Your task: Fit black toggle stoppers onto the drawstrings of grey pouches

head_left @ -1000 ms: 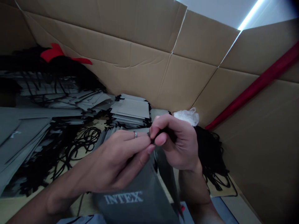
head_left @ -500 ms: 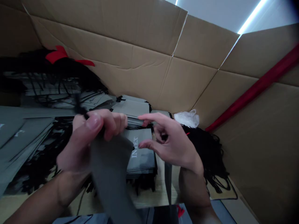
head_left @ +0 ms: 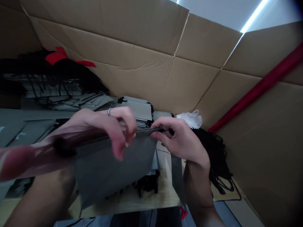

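A grey fabric pouch (head_left: 113,173) with black cord at its left end is stretched between my hands. My left hand (head_left: 104,126), blurred in part and wearing a ring, has bent fingers over the pouch's upper edge. How its far-left fingers grip is hard to make out. My right hand (head_left: 180,138) pinches the pouch's upper right corner between thumb and index finger. Below my right hand hangs a narrow grey strip (head_left: 176,176) with a faint mark. Behind the held pouch, a stack of grey pouches (head_left: 155,167) is mostly covered.
More stacked grey pouches (head_left: 134,108) stand against the cardboard wall (head_left: 142,66). Pouches with black cords (head_left: 54,85) and red fabric (head_left: 56,56) are piled at left. A clear plastic bag (head_left: 190,119) and black cords (head_left: 213,157) lie at right, near a red bar (head_left: 258,88).
My right hand has closed from an open pose onto the pouch's corner. My left hand has shifted left and turned, and the pouch has swung from hanging down to spread sideways.
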`<state>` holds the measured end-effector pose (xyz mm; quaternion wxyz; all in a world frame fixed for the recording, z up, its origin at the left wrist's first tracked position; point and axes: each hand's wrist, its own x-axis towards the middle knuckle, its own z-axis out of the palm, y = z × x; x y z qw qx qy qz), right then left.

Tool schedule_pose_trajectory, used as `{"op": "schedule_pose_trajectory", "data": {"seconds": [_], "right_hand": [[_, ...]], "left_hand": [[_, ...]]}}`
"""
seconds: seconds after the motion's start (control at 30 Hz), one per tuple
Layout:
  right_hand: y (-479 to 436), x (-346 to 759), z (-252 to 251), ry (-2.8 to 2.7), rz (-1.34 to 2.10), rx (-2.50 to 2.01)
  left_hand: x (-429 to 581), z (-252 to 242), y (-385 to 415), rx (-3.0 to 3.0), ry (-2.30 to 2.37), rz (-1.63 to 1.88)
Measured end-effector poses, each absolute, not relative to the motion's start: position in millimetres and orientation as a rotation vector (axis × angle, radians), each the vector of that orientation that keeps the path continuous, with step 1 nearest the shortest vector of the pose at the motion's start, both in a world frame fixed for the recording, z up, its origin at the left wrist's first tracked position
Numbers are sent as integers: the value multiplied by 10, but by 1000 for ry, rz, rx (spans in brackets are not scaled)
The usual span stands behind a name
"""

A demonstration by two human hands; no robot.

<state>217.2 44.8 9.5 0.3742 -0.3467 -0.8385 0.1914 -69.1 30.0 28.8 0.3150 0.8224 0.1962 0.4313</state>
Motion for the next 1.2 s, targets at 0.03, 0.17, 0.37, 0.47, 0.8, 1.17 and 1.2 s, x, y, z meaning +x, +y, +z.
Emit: {"op": "schedule_pose_trajectory", "data": {"seconds": [0.03, 0.17, 0.37, 0.47, 0.8, 1.17, 1.2], "right_hand": [[438, 2191, 107, -2098, 469, -859], [364, 2174, 145, -2007, 442, -776], [302, 2087, 160, -1874, 463, -752], [321, 2075, 136, -1820, 493, -747], [250, 2085, 127, -1800, 408, -762], [264, 2106, 91, -1833, 377, -651], [262, 2104, 88, -1837, 370, -643]], "left_hand": [[-710, 346, 299, 2159, 385, 1000], [-683, 308, 276, 2226, 542, 1155], [-494, 101, 282, 2396, 849, 945], [-416, 103, 268, 2393, 935, 1023], [-210, 38, 183, 2257, 850, 1341], [-205, 46, 154, 2250, 849, 1373], [-198, 46, 149, 2246, 844, 1381]]}}
